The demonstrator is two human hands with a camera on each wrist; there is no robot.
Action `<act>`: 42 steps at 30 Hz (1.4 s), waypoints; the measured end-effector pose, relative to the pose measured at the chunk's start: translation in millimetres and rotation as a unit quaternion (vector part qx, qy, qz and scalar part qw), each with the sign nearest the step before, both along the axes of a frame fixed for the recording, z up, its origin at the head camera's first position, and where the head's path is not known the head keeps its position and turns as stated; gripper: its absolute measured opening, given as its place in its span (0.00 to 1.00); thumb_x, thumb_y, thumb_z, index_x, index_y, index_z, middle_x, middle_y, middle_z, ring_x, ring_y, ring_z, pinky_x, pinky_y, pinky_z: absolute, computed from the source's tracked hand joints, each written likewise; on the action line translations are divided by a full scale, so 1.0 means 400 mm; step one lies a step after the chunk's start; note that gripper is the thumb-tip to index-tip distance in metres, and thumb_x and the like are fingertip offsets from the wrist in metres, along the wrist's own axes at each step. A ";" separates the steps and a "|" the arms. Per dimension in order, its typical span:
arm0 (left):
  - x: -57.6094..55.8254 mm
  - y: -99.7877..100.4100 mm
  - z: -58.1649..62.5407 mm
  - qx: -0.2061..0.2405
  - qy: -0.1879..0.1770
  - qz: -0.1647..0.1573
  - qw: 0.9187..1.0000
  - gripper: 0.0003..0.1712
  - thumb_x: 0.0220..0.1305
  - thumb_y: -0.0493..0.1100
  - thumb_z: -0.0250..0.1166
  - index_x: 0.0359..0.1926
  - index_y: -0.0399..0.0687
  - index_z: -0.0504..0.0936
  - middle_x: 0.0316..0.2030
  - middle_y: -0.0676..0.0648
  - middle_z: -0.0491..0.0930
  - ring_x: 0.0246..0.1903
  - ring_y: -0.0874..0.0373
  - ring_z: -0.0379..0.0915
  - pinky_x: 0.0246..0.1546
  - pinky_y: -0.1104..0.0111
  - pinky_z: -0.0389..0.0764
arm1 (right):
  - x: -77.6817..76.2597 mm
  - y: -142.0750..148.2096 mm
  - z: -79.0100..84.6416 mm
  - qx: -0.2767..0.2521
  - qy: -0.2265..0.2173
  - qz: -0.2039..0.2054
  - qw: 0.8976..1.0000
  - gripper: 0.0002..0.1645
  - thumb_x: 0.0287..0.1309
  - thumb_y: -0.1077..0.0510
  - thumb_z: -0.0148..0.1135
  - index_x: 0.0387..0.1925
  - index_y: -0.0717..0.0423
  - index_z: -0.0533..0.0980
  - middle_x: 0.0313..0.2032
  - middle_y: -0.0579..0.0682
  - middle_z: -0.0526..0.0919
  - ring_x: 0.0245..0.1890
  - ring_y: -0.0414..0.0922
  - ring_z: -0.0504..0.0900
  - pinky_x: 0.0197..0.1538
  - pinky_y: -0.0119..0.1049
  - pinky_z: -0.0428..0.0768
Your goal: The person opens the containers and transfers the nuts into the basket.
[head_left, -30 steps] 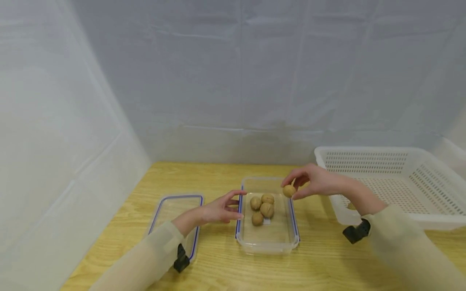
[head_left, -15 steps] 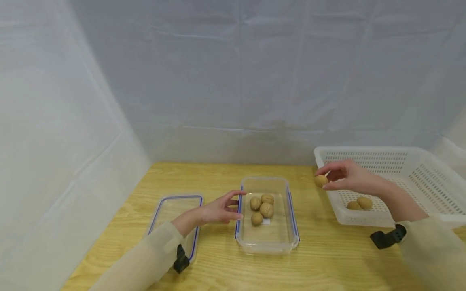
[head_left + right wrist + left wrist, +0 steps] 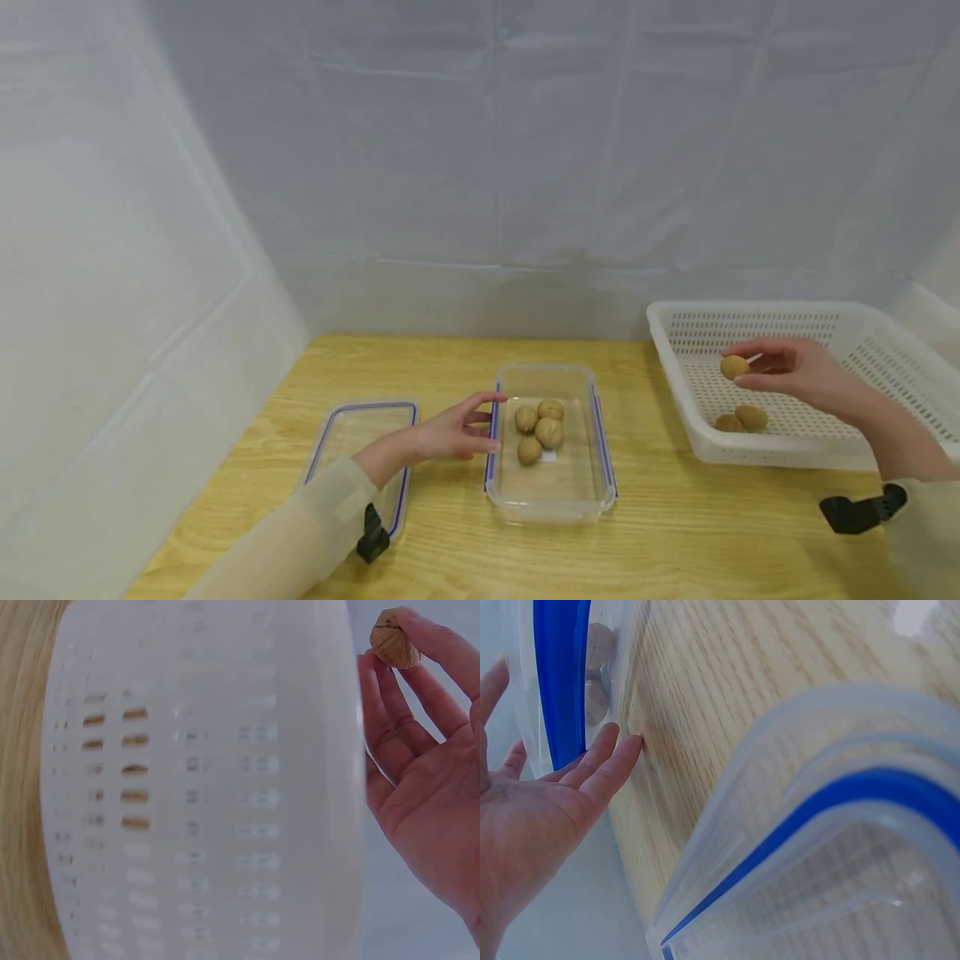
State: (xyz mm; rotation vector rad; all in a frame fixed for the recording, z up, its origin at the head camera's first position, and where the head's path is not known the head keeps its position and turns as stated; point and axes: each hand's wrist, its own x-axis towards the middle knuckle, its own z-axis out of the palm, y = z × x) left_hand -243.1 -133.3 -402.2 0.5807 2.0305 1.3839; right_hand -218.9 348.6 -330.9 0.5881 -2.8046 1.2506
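A walnut (image 3: 734, 367) is pinched between the thumb and fingertips of my right hand (image 3: 806, 379), above the white perforated basket (image 3: 750, 452). Two more walnuts (image 3: 751, 418) lie on the basket floor at its near left corner. In the right wrist view the held walnut (image 3: 394, 640) shows beyond the basket's wall. My left hand (image 3: 446, 432) rests with spread fingers against the left side of the clear plastic container (image 3: 551, 506). Inside that container several walnuts (image 3: 550, 433) sit in a cluster. The left wrist view shows fingers (image 3: 607, 769) touching its outer wall.
A clear lid (image 3: 367, 412) with a blue seal lies on the wooden table (image 3: 450, 558), left of the container and partly under the left forearm. The basket stands at the right. A pale sheet (image 3: 480, 167) hangs behind the table, another at the left.
My right hand has carried the walnut rightward, from the clear container's right rim to over the white basket. The basket's two walnuts have come into sight. My left hand has stayed put.
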 end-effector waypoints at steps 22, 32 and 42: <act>0.003 -0.004 0.002 -0.001 -0.001 0.003 1.000 0.40 0.68 0.42 0.63 0.74 0.56 0.52 0.71 0.30 0.51 0.66 0.34 0.56 0.54 0.43 0.70 | -0.040 0.156 -0.079 0.100 -0.043 -0.050 0.993 0.28 0.63 0.59 0.64 0.58 0.74 0.70 0.50 0.68 0.77 0.34 0.35 0.81 0.37 0.38 0.81; 0.001 -0.005 -0.001 -0.001 0.001 0.000 1.000 0.42 0.67 0.43 0.64 0.74 0.54 0.51 0.71 0.29 0.50 0.66 0.34 0.56 0.54 0.44 0.71 | -0.059 0.187 -0.101 0.134 -0.067 -0.029 0.988 0.28 0.59 0.58 0.68 0.54 0.76 0.73 0.48 0.67 0.80 0.35 0.30 0.78 0.36 0.38 0.80; -0.004 -0.007 -0.013 -0.002 0.001 0.007 1.000 0.42 0.67 0.43 0.64 0.75 0.56 0.52 0.71 0.30 0.51 0.66 0.35 0.57 0.55 0.43 0.69 | -0.075 0.203 -0.128 0.164 -0.098 0.007 0.981 0.26 0.59 0.58 0.67 0.52 0.75 0.75 0.47 0.64 0.81 0.41 0.47 0.80 0.37 0.38 0.79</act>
